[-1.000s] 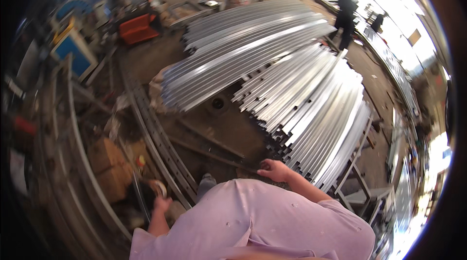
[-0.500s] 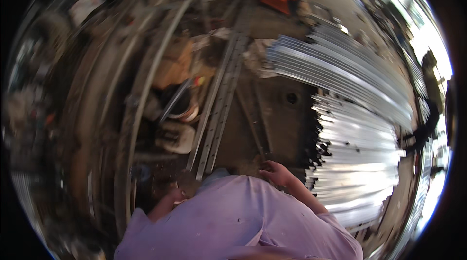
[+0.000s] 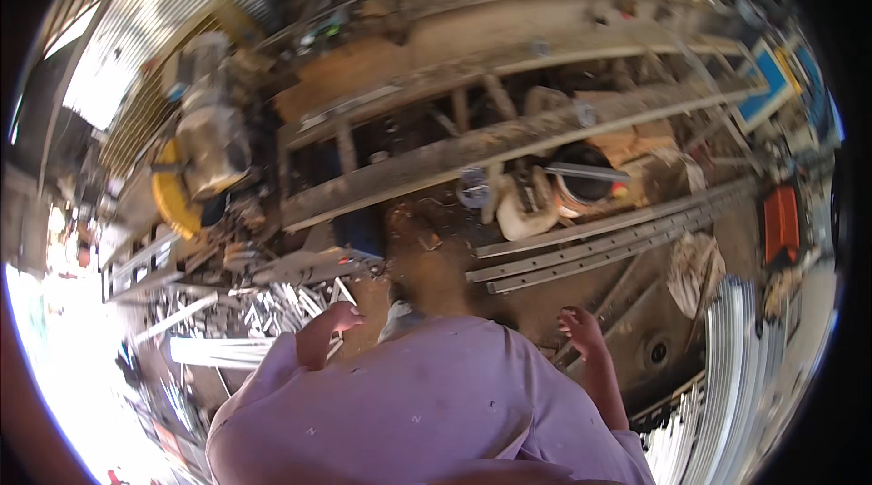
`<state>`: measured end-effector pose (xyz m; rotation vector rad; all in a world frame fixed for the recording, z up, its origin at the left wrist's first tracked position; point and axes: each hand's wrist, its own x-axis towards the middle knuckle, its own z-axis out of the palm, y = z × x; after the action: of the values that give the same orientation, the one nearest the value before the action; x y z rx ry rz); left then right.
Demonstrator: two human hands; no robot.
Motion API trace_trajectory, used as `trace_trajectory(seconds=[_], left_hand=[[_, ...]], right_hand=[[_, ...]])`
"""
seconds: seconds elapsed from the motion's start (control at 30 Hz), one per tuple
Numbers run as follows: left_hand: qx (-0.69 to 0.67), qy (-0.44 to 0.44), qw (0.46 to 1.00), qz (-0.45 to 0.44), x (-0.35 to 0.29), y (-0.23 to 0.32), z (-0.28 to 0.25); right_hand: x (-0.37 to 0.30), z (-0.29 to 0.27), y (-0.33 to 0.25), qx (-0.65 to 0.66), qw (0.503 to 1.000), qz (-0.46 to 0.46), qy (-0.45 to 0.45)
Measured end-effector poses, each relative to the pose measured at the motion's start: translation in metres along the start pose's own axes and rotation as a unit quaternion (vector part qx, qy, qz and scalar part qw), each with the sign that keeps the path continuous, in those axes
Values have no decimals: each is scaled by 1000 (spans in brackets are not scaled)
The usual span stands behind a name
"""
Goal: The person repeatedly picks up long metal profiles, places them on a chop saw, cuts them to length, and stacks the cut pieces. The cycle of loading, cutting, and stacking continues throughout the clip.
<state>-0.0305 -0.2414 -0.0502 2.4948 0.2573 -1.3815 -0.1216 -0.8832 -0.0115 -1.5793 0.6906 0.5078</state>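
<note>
My left hand [image 3: 340, 316] hangs low beside my body, fingers loosely stretched and holding nothing. It is nearest to a heap of cut metal pieces [image 3: 291, 305] on the left. On the other side my right hand [image 3: 578, 327] is held away from me, its fingers apart and nothing in them. Beyond it lie long metal bars with holes [image 3: 581, 258] on the floor. Past those bars stand a whitish plastic can [image 3: 527, 210] and a round tub [image 3: 581, 185] with a metal piece across its top. Neither hand touches any of these things.
A long rail frame [image 3: 436, 158] crosses ahead of me. A machine with a yellow guard [image 3: 173, 190] stands at the left. Stacked metal profiles [image 3: 727, 367] fill the lower right, near a crumpled cloth [image 3: 695, 272] and an orange-red object [image 3: 781, 223].
My view has swung to the left. The metal stack has shifted to the lower right, and the rail frame now runs across ahead. Both hands remain free of things.
</note>
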Motion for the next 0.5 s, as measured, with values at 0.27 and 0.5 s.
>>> trace_trajectory(seconds=[0.27, 0.5], left_hand=[[-79, 97, 976, -180, -19, -287, 11], [-77, 129, 981, -126, 9, -420, 41]], right_hand=[[51, 105, -91, -42, 998, -51, 8], [28, 244, -99, -111, 984, -7, -140]])
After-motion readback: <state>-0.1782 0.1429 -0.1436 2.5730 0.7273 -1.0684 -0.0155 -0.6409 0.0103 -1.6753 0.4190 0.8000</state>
